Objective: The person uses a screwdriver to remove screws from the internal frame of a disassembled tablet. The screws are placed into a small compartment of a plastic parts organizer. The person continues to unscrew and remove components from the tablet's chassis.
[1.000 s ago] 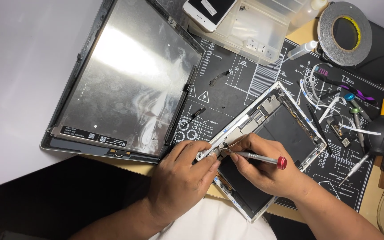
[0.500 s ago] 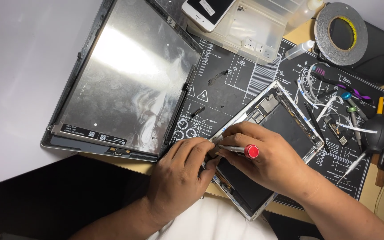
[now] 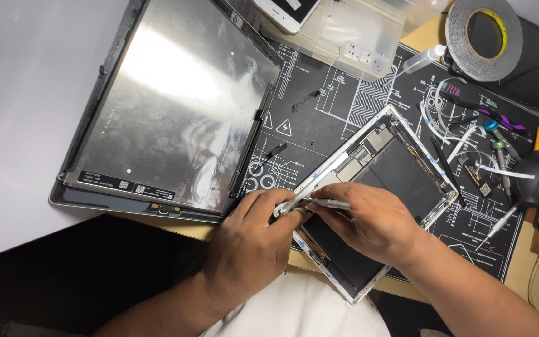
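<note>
An opened tablet housing (image 3: 407, 175) with a silver frame and black inside lies tilted on a black work mat (image 3: 319, 106). My right hand (image 3: 372, 224) rests over its lower left part and grips a thin silver screwdriver (image 3: 330, 203), tip pointing left at the frame's edge. My left hand (image 3: 251, 246) sits right beside it, fingers pinched on a thin silver piece (image 3: 289, 206) at that same edge; what it is I cannot tell. The two hands touch. A detached display panel (image 3: 169, 106) lies to the left, shiny back up.
A roll of grey tape (image 3: 483, 30), a clear plastic parts box (image 3: 357, 31) and a phone (image 3: 285, 9) are at the back. Several small tools (image 3: 500, 146), white cables and a black rubber blower (image 3: 534, 178) lie on the mat's right side.
My right hand has turned and closed in toward the left hand. The screwdriver's red cap, seen earlier, is now hidden under the hand. The left hand has stayed at the frame's edge.
</note>
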